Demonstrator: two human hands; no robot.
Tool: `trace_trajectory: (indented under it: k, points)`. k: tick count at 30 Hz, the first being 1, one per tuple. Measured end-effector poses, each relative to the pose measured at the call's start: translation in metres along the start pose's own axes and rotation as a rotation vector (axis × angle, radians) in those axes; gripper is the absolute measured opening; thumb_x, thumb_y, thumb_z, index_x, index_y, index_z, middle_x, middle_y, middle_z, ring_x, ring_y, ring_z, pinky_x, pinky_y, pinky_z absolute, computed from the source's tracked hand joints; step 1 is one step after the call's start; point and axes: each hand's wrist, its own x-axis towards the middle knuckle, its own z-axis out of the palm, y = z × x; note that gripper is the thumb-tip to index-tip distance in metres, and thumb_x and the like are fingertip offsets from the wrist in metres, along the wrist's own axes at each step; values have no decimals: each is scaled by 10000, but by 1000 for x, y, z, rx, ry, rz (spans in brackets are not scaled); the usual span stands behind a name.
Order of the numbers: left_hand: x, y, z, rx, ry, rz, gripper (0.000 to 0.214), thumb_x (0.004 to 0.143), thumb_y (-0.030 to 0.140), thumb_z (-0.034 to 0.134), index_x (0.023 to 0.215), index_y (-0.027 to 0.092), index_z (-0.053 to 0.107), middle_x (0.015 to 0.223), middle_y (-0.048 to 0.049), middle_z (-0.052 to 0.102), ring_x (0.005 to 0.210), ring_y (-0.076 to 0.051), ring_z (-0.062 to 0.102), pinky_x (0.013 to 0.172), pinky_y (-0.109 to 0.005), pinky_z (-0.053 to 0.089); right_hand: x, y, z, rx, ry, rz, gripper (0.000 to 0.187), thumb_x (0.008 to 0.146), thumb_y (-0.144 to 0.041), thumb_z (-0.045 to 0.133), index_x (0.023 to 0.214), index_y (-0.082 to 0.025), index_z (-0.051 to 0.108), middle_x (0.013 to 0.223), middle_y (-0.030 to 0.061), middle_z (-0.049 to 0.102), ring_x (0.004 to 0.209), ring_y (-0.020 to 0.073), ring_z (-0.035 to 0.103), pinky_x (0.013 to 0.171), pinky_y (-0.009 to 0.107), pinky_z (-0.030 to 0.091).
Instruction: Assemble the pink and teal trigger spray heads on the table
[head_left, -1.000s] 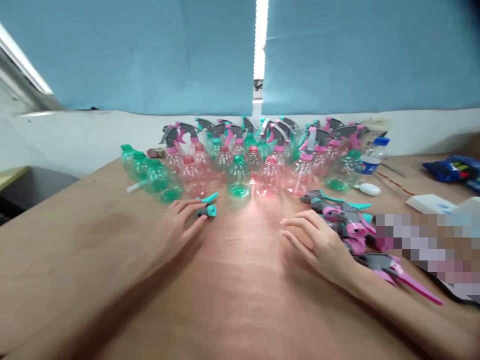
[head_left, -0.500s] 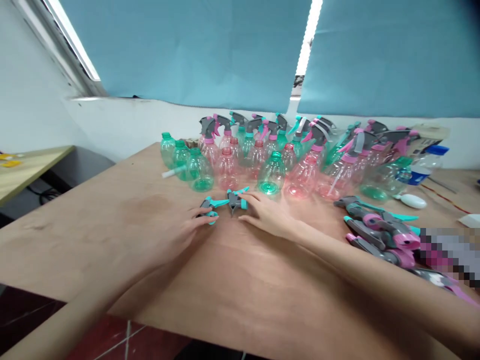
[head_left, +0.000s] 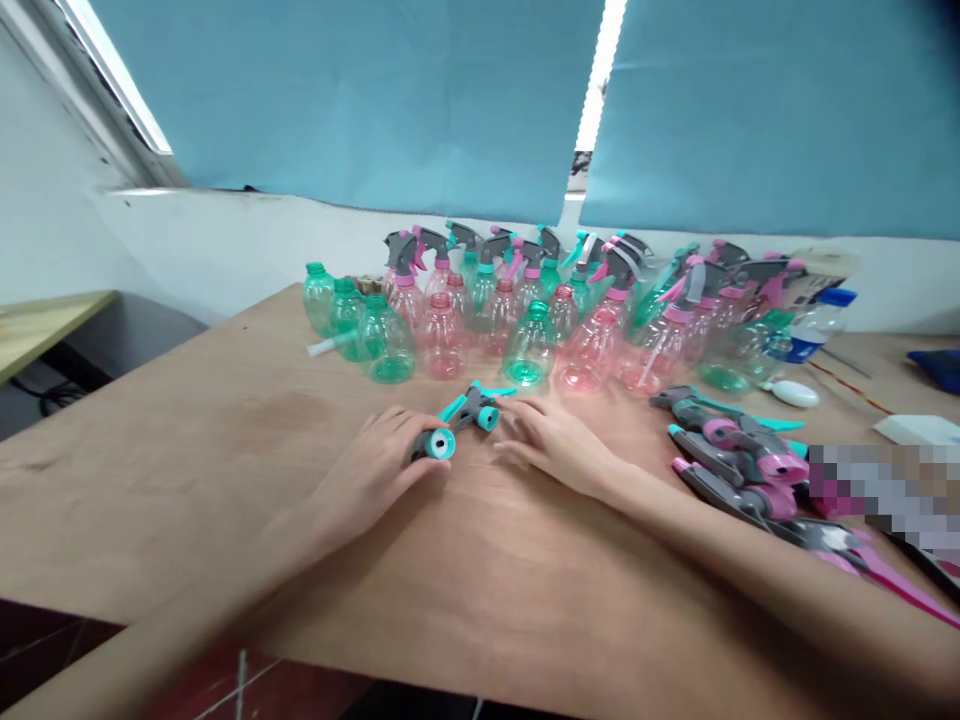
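Observation:
My left hand (head_left: 379, 452) is closed around a grey trigger spray head (head_left: 439, 444), its turquoise collar facing me with the round opening showing. Just beyond it lies a second grey-and-turquoise trigger sprayer (head_left: 475, 408) on the table, collar toward my right hand (head_left: 553, 440). The fingers of that hand are apart and rest near the second sprayer; whether a fingertip touches it I cannot tell. Behind the hands stand green bottles (head_left: 386, 345) without tops, alongside pink bottles (head_left: 444, 345), some open-necked and others fitted with sprayers.
On the right of the wooden table (head_left: 187, 480) is a pile of loose grey, pink and turquoise spray heads (head_left: 739, 460). A water bottle with a blue cap (head_left: 821, 325) and a white oval object (head_left: 793, 393) sit behind it. A translucent tube (head_left: 330, 345) leans by the green bottles.
My left hand has turned its spray head so the collar opening faces me. The second sprayer has rotated, showing its collar opening. The camera view has shifted slightly right.

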Motion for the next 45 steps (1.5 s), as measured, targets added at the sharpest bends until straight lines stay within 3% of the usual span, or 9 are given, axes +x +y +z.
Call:
trace_trajectory:
  k: [3, 7, 12, 17, 19, 22, 28, 38, 45]
  points:
    - [-1, 19, 7, -112, 135, -89, 233, 824, 371, 629, 1015, 250, 572, 956, -2, 602, 871, -205, 561, 752, -326, 449, -24, 8, -23, -21, 8, 100, 447, 891, -348, 536, 1305, -213, 435, 1129, 100, 609, 956, 231, 622, 813, 442, 525]
    - [8, 51, 13, -164, 247, 9, 238, 782, 329, 692, 972, 252, 572, 854, 11, 589, 759, -166, 543, 645, -278, 447, -53, 16, -51, 59, 96, 193, 288, 874, -331, 563, 1121, -184, 548, 1030, 91, 649, 905, 220, 640, 785, 410, 534]
    - [38, 92, 39, -293, 212, 131, 237, 787, 341, 692, 939, 220, 557, 844, -10, 588, 783, -174, 527, 650, -287, 439, -75, 13, -69, 168, 228, 240, 177, 877, -328, 557, 971, -180, 585, 914, 67, 678, 787, 180, 651, 705, 333, 537]
    - [70, 117, 81, -400, 111, 178, 254, 807, 383, 658, 964, 206, 568, 825, -9, 587, 753, -172, 533, 665, -293, 442, -89, 12, -70, 77, 355, 131, 87, 888, -255, 529, 933, -184, 554, 722, 6, 631, 587, 120, 579, 552, 239, 466]
    - [78, 121, 92, -414, 75, 194, 255, 807, 364, 658, 985, 199, 577, 841, -15, 593, 769, -179, 543, 688, -301, 448, -93, 15, -67, 13, 359, 49, 71, 893, -221, 509, 935, -183, 552, 667, -12, 599, 556, 114, 551, 577, 253, 455]
    - [83, 123, 99, -426, 35, 193, 233, 807, 305, 661, 1003, 197, 599, 873, -23, 597, 807, -186, 553, 721, -308, 454, -97, 19, -60, -110, 354, -49, 49, 884, -176, 510, 899, -185, 555, 600, -45, 560, 531, 108, 520, 785, 353, 439]
    - [82, 122, 99, -444, 12, 171, 201, 811, 276, 656, 997, 210, 620, 897, -25, 604, 838, -189, 553, 739, -310, 465, -98, 17, -59, -242, 337, -23, 105, 875, -183, 530, 959, -181, 591, 597, -35, 590, 565, 132, 520, 933, 428, 339]
    - [84, 119, 99, -464, 29, 162, 217, 819, 255, 649, 1030, 220, 615, 895, -27, 609, 823, -187, 561, 711, -304, 471, -102, 11, -51, 13, 294, 106, 232, 912, -226, 507, 1116, -148, 586, 599, -31, 619, 514, 115, 527, 720, 315, 421]
    - [85, 120, 98, -514, -12, 182, 217, 829, 244, 643, 1044, 226, 618, 917, -17, 613, 810, -166, 566, 698, -279, 466, -100, 11, -55, 168, 281, 221, 160, 904, -253, 511, 1006, -175, 607, 570, -42, 587, 501, 111, 515, 572, 246, 431]
